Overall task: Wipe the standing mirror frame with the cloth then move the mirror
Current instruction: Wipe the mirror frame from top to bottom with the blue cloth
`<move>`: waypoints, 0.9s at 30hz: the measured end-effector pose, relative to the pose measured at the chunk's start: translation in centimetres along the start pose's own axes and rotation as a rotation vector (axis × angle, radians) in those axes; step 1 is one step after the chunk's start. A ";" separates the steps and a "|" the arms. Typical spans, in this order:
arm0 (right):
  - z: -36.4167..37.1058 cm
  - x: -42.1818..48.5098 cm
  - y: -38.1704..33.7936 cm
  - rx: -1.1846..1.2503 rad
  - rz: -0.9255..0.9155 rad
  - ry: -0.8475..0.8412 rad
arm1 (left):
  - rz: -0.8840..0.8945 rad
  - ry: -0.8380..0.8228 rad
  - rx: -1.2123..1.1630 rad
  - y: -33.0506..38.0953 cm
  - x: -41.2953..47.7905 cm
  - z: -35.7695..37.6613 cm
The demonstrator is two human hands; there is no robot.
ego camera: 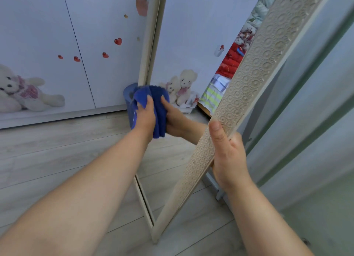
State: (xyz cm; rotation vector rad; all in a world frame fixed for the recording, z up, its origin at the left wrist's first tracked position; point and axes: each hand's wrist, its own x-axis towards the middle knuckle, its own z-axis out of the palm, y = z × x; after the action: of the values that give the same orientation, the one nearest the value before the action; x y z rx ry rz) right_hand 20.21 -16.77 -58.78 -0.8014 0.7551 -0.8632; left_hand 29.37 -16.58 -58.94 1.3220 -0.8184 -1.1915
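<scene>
A tall standing mirror with a cream, embossed frame (pixel 254 77) stands on the wooden floor, its lower corner near the bottom centre. My left hand (pixel 145 115) presses a folded blue cloth (pixel 151 94) against the frame's left edge (pixel 148 50), about halfway up. The hand and cloth are doubled as a reflection in the glass (pixel 183 44). My right hand (pixel 228 156) is clamped around the right side of the frame, thumb on the patterned front.
A white wardrobe (pixel 57 35) with teddy bear and heart stickers stands behind on the left. A pale curtain or wall (pixel 316 121) runs down the right. A grey metal foot (pixel 218 192) shows behind the mirror. Wooden floor (pixel 57 150) spreads to the left.
</scene>
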 end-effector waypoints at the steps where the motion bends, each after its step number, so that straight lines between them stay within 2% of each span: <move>1: 0.2 -0.2 -1.5 0.053 -0.044 -0.020 | 0.089 -0.038 0.020 1.9 -0.5 0.6; 3: 1.8 -1.7 -4.7 0.226 -0.108 -0.065 | 0.261 -0.131 0.035 5.0 -1.7 1.5; 5: 3.9 -4.4 -5.0 0.290 -0.252 0.027 | 0.370 -0.206 0.024 6.5 -3.3 2.1; 6: 4.5 -6.6 -4.4 0.262 -0.336 0.096 | 0.407 -0.229 0.023 6.5 -4.1 2.0; 8: 5.0 -11.7 -2.5 0.041 -0.491 0.130 | 0.458 -0.226 0.080 5.6 -5.5 1.6; 9: 4.5 -14.0 -1.7 -0.137 -0.513 0.171 | 0.447 -0.219 0.107 4.5 -5.7 1.2; 11: 4.2 -18.4 0.0 -0.502 -0.651 0.431 | 0.350 -0.194 0.165 1.8 -6.6 -0.1; 15: 4.0 -20.0 0.2 -0.527 -0.764 0.401 | 0.131 -0.181 0.191 -2.0 -10.0 -1.3; 18: 4.3 -19.9 0.3 -0.456 -0.761 0.374 | 0.052 -0.269 0.210 -3.4 -14.2 -1.2; 21: 4.0 -19.8 0.6 -0.481 -0.750 0.413 | 0.215 -0.290 0.204 -5.2 -16.4 -2.5; 23: 4.0 -19.6 0.6 -0.499 -0.754 0.461 | 0.362 -0.366 0.246 -5.6 -17.4 -2.7; 27: 4.2 -19.5 0.6 -0.442 -0.759 0.442 | 0.588 -0.468 0.230 -5.0 -19.4 -1.9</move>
State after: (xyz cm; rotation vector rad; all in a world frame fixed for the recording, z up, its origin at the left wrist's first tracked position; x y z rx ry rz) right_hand 15.23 1.57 -52.61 -1.3547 1.0701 -1.6194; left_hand 25.46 3.15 -60.62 0.8778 -1.5952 -0.9492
